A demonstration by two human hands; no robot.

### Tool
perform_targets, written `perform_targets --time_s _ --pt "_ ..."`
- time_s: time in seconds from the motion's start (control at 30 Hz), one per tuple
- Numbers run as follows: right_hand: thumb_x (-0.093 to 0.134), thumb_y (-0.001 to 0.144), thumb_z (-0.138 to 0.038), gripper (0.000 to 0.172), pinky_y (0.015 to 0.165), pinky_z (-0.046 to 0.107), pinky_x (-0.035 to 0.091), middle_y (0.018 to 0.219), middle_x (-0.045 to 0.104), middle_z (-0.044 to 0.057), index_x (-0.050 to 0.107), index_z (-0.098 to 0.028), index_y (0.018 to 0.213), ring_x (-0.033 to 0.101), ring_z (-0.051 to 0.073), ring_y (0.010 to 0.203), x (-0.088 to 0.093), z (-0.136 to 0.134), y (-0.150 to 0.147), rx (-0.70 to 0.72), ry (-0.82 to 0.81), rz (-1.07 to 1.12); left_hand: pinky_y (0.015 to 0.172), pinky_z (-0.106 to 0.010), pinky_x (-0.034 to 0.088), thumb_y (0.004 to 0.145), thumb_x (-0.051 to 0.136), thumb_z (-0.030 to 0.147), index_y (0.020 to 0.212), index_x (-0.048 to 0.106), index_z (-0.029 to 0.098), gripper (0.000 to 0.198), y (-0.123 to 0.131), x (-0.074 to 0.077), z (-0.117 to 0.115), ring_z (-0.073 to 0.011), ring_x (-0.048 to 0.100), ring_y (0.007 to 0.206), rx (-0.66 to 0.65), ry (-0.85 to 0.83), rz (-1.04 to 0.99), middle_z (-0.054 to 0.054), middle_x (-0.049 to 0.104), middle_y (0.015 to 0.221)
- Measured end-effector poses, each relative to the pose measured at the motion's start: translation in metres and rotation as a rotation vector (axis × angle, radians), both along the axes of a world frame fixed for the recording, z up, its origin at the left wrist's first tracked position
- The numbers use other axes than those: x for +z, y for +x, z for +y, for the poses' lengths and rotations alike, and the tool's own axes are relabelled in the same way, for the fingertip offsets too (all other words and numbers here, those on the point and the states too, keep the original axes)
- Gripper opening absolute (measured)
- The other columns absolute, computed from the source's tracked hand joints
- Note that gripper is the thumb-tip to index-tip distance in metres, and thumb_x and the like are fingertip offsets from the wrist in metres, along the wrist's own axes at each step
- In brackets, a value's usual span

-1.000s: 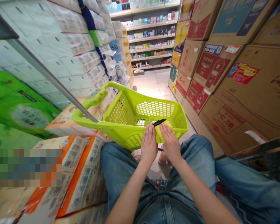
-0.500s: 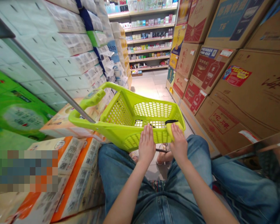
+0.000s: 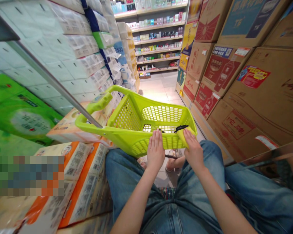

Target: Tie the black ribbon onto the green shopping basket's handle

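Both forearms stretched away over denim-clad knees (image 3: 211, 156), a shopper's left hand (image 3: 156, 148) lies flat, fingers straight and together, against the near wall of a lime-green shopping basket (image 3: 136, 146), its grip slack and holding nothing. To the right, the right hand (image 3: 194, 148) spreads over a yellow cloth (image 3: 182, 137), wrist angled outward; whether that grip closes around it cannot be told. The soft-looking cloth, black along its far edge, drapes at the near rim's right end, beside stacked cardboard cartons (image 3: 256, 94).
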State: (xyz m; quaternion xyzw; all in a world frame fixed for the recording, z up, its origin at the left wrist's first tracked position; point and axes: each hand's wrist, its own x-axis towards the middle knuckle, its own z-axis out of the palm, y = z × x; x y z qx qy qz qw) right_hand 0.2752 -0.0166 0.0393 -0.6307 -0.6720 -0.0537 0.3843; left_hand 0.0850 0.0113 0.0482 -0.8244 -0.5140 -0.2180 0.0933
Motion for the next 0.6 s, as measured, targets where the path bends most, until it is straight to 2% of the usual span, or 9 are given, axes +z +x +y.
perform_targets --time_s 0.1,0.2,0.33,0.5,0.6 --pt "0.042 0.067 0.004 0.085 0.121 0.045 0.035 0.151 0.050 0.010 0.044 -0.017 0.149 0.042 0.022 0.143 -0.003 -0.007 0.028 -0.079 -0.013 0.076 0.124 -0.043 0.025 0.082 0.046 0.010 0.157 0.013 0.004 0.082 0.000 0.001 -0.001 -0.0254 0.013 0.154 0.003 -0.003 0.003 -0.014 0.021 0.165" --pt "0.043 0.067 0.003 0.084 0.120 0.044 0.036 0.149 0.053 0.008 0.046 -0.020 0.148 0.045 0.023 0.141 -0.002 -0.009 0.034 -0.144 -0.041 0.116 0.124 -0.043 0.025 0.082 0.046 0.011 0.157 0.013 0.004 0.082 0.000 0.001 -0.001 -0.0254 0.014 0.154 0.009 -0.001 0.005 -0.015 0.023 0.165" --pt "0.044 0.066 0.004 0.086 0.119 0.046 0.037 0.150 0.051 0.011 0.042 -0.017 0.150 0.043 0.024 0.142 0.006 -0.001 0.000 -0.125 -0.033 0.060 0.123 -0.044 0.027 0.082 0.047 0.010 0.157 0.011 0.005 0.084 0.001 0.000 0.000 -0.0248 0.014 0.154 0.008 0.005 -0.006 -0.017 0.025 0.164" --pt "0.041 0.070 0.005 0.081 0.120 0.045 0.036 0.151 0.050 0.013 0.043 -0.012 0.149 0.042 0.023 0.143 0.017 0.017 -0.062 0.043 -0.037 -0.044 0.123 -0.044 0.026 0.083 0.046 0.009 0.157 0.015 0.005 0.080 0.001 -0.001 0.002 -0.0246 0.014 0.154 0.019 0.001 0.016 -0.018 0.025 0.164" --pt "0.039 0.072 0.005 0.076 0.121 0.043 0.035 0.151 0.049 0.013 0.046 -0.008 0.147 0.042 0.023 0.143 0.019 0.021 -0.075 0.099 -0.043 -0.069 0.123 -0.044 0.026 0.084 0.045 0.010 0.156 0.018 0.005 0.077 0.000 0.000 0.001 -0.0245 0.014 0.154 0.028 -0.009 0.033 -0.017 0.025 0.164"
